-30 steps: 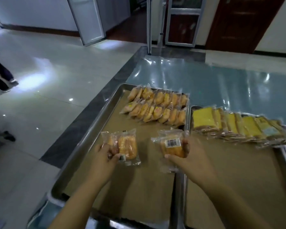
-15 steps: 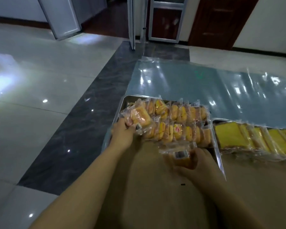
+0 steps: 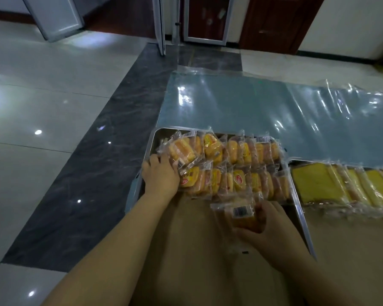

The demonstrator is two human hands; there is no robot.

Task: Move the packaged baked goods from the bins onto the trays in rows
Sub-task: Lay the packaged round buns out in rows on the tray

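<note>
Now the bun packet [image 3: 182, 151], gripped by the left hand [image 3: 161, 176], leans on the left end of the far row [image 3: 241, 149], centre frame, beside the tray rim [image 3: 158, 135]; slick film could let it slide flat. Lower right, the right hand [image 3: 269, 224] clasps a barcoded packet [image 3: 241, 214] just below the near row [image 3: 241, 183]; a nudge could topple neighbours.
</note>
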